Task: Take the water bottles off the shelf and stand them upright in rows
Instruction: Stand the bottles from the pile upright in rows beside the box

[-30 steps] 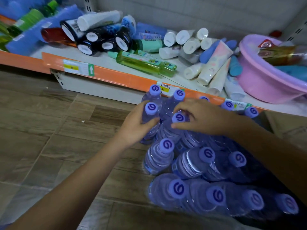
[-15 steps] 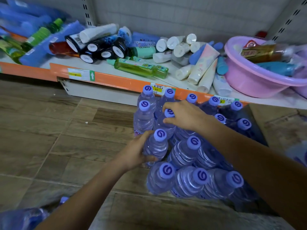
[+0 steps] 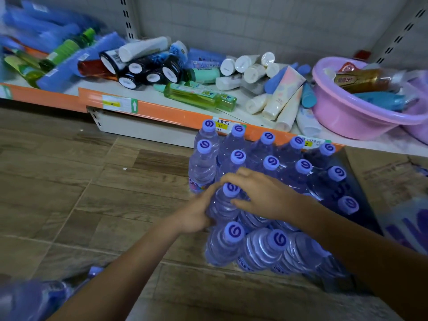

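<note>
Head view: ribbed, round-capped clear bottle

The picture was a bit dim, with soft, even light and a cool blue look. Shadows were faint, darkest to the right of the water bottles. Small shiny spots sat on the purple caps. The middle was quite sharp. The edges bent outward, so the shelf looked curved. The bottom left corner was smeared and blurry, and the far left too.
</note>
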The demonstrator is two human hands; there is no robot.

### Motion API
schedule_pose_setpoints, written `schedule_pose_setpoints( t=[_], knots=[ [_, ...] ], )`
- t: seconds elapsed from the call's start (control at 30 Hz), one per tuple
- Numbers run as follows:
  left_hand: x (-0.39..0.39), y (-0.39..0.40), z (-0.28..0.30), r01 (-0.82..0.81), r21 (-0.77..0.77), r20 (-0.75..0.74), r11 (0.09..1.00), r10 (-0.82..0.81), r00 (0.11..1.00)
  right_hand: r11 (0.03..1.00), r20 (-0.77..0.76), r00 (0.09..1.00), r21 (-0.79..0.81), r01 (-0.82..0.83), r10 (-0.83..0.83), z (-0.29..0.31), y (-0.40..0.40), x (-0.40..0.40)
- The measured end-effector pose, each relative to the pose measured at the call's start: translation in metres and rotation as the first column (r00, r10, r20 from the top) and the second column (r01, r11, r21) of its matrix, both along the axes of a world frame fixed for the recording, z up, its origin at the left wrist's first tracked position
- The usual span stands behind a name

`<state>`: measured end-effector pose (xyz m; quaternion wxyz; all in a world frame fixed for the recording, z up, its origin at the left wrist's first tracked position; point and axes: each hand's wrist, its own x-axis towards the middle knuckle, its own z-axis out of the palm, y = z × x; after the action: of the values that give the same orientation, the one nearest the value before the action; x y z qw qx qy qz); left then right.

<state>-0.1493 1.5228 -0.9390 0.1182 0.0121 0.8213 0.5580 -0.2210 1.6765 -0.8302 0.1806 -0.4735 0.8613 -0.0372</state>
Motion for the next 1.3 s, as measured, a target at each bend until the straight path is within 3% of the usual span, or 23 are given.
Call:
schedule_pose_setpoints(
  t=[0.13,0.27,0.4,0.47,0.53,0.6,0.67,0.73,0.77,0.9,1.0,1.07,1.13,1.23,1.3],
  knots=[
    [0.016,0.01,0.009,0.014,-0.045,-0.009,0.999,-0.015,1.0,0.999,0.016,0.999,0.043,0.033,-0.034,0.0,-0.011,-0.002],
    [0.024,0.019,0.027,-0.093,-0.173,-0.044,0.981,0.087,0.995,0.989,-0.183,0.979,0.134,-0.067,0.091,0.01,-0.032,0.011],
    [0.061,0.004,0.028,-0.161,-0.32,0.011,0.934,0.173,0.985,0.971,-0.134,0.978,-0.158,-0.178,0.157,0.021,-0.068,0.042],
    [0.104,-0.015,0.04,-0.135,-0.422,-0.045,0.896,0.128,0.991,0.94,-0.094,0.975,-0.263,-0.218,0.2,0.015,-0.09,0.06],
    [0.156,-0.037,0.077,-0.191,-0.395,-0.125,0.899,0.154,0.98,0.932,-0.02,0.977,-0.297,-0.207,0.21,-0.004,-0.116,0.082],
    [0.208,-0.06,0.119,-0.36,-0.357,-0.222,0.862,0.296,0.929,0.948,0.117,0.957,-0.212,-0.237,0.265,-0.04,-0.142,0.107],
    [0.249,-0.093,0.136,-0.547,-0.491,-0.366,0.678,0.409,0.836,0.934,0.209,0.91,-0.062,-0.353,0.358,-0.081,-0.164,0.133],
    [0.275,-0.121,0.13,-0.56,-0.677,-0.317,0.477,0.498,0.807,0.897,0.223,0.878,0.029,-0.44,0.424,-0.108,-0.177,0.153],
    [0.282,-0.13,0.121,-0.525,-0.722,-0.254,0.45,0.534,0.807,0.878,0.197,0.866,0.052,-0.477,0.459,-0.117,-0.182,0.16],
    [0.284,-0.133,0.089,-0.469,-0.709,-0.131,0.526,0.556,0.821,0.831,0.134,0.837,0.11,-0.545,0.531,-0.141,-0.196,0.173],
    [0.278,-0.134,0.086,-0.533,-0.718,-0.195,0.448,0.606,0.772,0.833,0.18,0.842,0.145,-0.534,0.509,-0.16,-0.197,0.183],
    [0.278,-0.135,0.087,-0.597,-0.69,-0.204,0.41,0.681,0.703,0.839,0.125,0.85,0.144,-0.525,0.511,-0.162,-0.196,0.191],
    [0.278,-0.133,0.085,-0.615,-0.678,-0.227,0.402,0.682,0.696,0.814,0.078,0.833,0.18,-0.552,0.547,-0.154,-0.193,0.189],
    [0.276,-0.131,0.078,-0.63,-0.646,-0.25,0.431,0.661,0.708,0.769,0.317,0.811,0.279,-0.576,0.492,-0.126,-0.19,0.165],
    [0.272,-0.133,0.077,-0.637,-0.636,-0.269,0.436,0.648,0.713,0.785,0.391,0.793,0.228,-0.576,0.468,-0.096,-0.186,0.154]
  ],
)
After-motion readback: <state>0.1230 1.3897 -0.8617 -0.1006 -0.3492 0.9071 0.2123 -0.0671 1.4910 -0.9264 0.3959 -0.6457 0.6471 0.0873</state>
